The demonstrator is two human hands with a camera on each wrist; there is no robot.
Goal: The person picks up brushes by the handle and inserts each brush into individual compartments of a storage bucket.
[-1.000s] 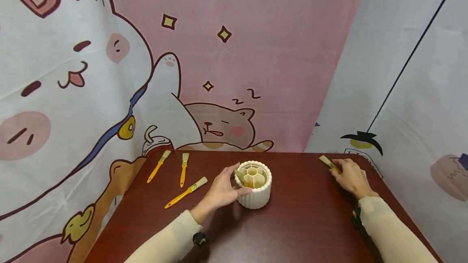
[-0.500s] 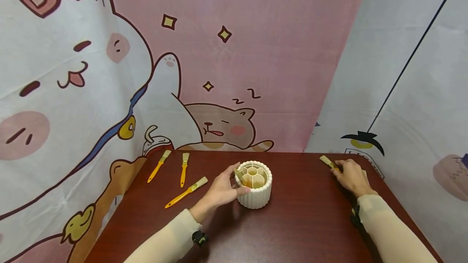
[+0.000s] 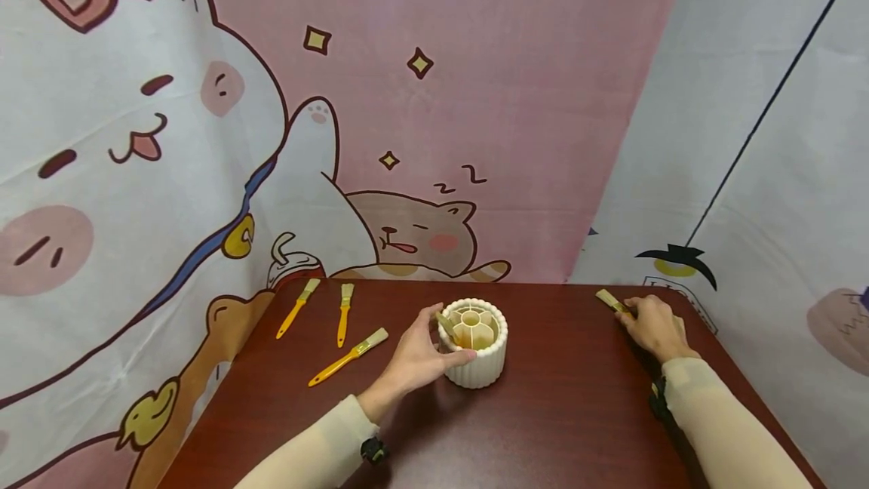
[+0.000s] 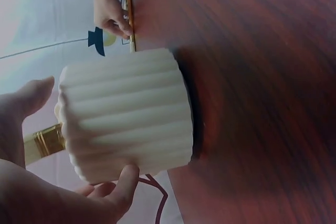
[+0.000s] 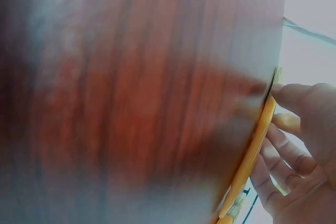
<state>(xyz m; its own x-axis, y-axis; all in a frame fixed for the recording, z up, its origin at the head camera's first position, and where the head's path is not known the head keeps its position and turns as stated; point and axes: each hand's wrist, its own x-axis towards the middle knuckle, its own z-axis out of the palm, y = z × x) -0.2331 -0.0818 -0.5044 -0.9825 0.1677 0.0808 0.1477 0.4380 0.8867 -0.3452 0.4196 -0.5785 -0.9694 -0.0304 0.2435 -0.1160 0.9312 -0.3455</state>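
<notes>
In the head view a white ribbed brush holder point(image 3: 477, 368) with inner compartments stands upright on the table. My left hand point(image 3: 417, 349) grips its left side, the thumb along the near rim. One paintbrush point(image 4: 50, 139) leans inside the holder, bristles up, close to my left fingers. Far to the right, my right hand point(image 3: 655, 329) pinches another paintbrush point(image 3: 609, 300) by its yellow handle, which runs along the table surface in the right wrist view. Part of that handle is hidden under the hand. A second yellow handle tip point(image 5: 226, 220) shows below it in that view.
Three yellow-handled paintbrushes lie to the left: a far-left paintbrush point(image 3: 297, 309), a middle paintbrush point(image 3: 344, 315) and a near paintbrush point(image 3: 348, 358). The dark red-brown table point(image 3: 543, 429) ends at a cartoon-printed curtain point(image 3: 529, 134) behind and beside it.
</notes>
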